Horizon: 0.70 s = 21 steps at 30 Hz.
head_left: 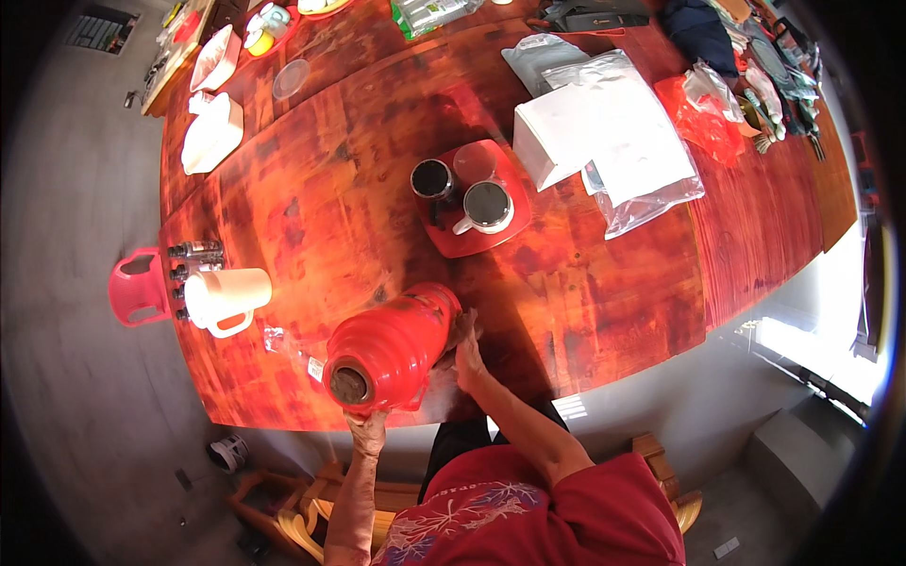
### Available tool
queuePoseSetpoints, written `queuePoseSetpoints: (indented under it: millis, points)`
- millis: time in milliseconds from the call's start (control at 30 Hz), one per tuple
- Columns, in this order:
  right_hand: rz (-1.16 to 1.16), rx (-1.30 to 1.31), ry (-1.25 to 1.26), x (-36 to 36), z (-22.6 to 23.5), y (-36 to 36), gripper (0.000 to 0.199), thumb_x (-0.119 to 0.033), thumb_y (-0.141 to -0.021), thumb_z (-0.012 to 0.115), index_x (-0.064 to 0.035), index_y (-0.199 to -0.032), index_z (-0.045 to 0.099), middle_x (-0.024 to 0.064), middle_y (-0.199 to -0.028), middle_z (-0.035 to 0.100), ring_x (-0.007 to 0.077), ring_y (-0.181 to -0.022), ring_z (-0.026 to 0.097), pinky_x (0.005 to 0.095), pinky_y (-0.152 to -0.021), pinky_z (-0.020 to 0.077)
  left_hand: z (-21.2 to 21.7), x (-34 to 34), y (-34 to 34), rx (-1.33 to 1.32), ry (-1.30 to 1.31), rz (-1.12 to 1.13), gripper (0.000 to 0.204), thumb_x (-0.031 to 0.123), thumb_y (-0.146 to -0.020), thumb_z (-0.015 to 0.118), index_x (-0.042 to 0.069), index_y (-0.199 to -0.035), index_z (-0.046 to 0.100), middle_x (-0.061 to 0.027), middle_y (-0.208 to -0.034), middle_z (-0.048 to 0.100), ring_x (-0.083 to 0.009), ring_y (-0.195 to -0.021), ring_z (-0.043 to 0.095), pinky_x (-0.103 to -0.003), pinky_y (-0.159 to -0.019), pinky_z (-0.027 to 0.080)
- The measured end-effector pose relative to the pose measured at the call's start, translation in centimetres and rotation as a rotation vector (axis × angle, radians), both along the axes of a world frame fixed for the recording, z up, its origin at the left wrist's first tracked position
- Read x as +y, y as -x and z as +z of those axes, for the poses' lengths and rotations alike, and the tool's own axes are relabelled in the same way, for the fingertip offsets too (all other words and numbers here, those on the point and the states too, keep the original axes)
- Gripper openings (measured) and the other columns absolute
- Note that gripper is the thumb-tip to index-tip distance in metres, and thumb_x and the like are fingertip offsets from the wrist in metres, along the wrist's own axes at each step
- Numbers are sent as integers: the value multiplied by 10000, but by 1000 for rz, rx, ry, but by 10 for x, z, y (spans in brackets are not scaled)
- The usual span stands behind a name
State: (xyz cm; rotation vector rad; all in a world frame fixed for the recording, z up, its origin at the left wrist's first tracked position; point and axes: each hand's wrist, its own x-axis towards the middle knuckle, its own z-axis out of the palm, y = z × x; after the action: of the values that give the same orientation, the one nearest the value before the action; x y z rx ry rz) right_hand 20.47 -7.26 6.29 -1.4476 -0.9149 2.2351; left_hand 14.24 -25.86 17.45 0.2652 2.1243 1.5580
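A red ribbed thermos flask [398,341] is tipped over at the near edge of the table, its round brown mouth turned toward me and the left. My left hand [366,432] is closed on the flask's near end, just below the mouth; its fingers are partly hidden under the flask. At the far right end my right hand [466,351] grips the flask's side, with some fingers out of sight behind it. Beyond the flask lies a red tray [469,247], carrying a dark mug [432,179], a white-handled mug with a dark lid [488,207] and a clear glass [475,163].
On the left edge stand a cream pitcher [226,294] and several small dark-capped bottles [200,251]. White packages in clear plastic [613,132] and a red bag [703,123] lie to the right. A red chair [139,288] is beyond the left edge; a wooden chair [311,514] is near me.
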Motion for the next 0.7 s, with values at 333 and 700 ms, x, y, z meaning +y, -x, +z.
queuePoseSetpoints:
  millis: [333,700]
  points:
    - [457,451,-1036,76,147,23,398,-240,-897,442,-114,-1274,441,153,-1235,457,325,-1136,442,420,-953,345,-2,1,1,-78,-48,52,519,193,-695,763,0,-1114,525,-85,-1070,589,-181,-937,565,-333,-827,470]
    - [672,572,-1077,95,67,101,225,-190,-892,477,-36,-1029,568,112,-924,603,285,-863,578,340,-739,470,-12,2,3,119,58,-55,322,158,-705,740,17,-952,588,-150,-1004,583,-273,-844,584,-375,-696,481]
